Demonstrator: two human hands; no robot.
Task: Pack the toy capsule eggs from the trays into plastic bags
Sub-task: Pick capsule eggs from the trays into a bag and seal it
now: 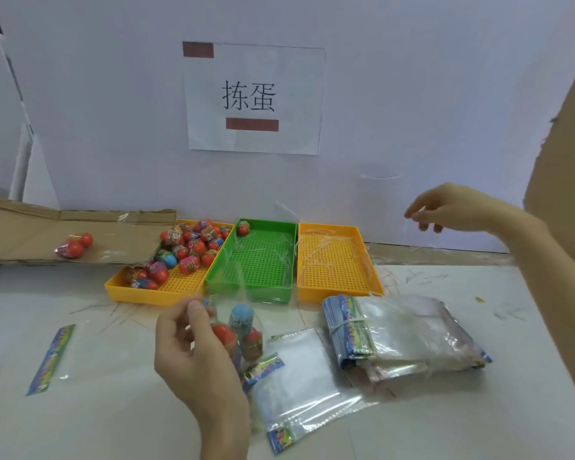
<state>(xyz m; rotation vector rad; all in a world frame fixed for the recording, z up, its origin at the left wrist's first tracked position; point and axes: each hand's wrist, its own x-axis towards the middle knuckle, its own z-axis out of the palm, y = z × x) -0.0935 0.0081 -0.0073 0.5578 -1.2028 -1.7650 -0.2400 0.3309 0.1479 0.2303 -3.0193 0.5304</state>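
White table (pixel 97 426); three trays (pixel 251 293); left hand (pixel 193 356) gripping egg bag (pixel 244 327); right hand (pixel 458 207) pinching strip (pixel 416 210)

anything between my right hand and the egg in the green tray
Nothing solid visible. The right hand is raised right of the empty yellow tray; the egg lies in the far left corner of the green tray, with only low tray walls between. It seems to pinch a thin strip.

Left hand (pixel 193 356): wrist cut off at bottom edge; palm hides part of the bag (pixel 246 330) it grips. Right hand (pixel 452 207), right of centre: fingertips blurred, grasp unclear. Eggs (pixel 193 247) in leftmost yellow tray (pixel 140 293): labels too small to read. Cardboard sheet (pixel 20 227): cropped at left edge.
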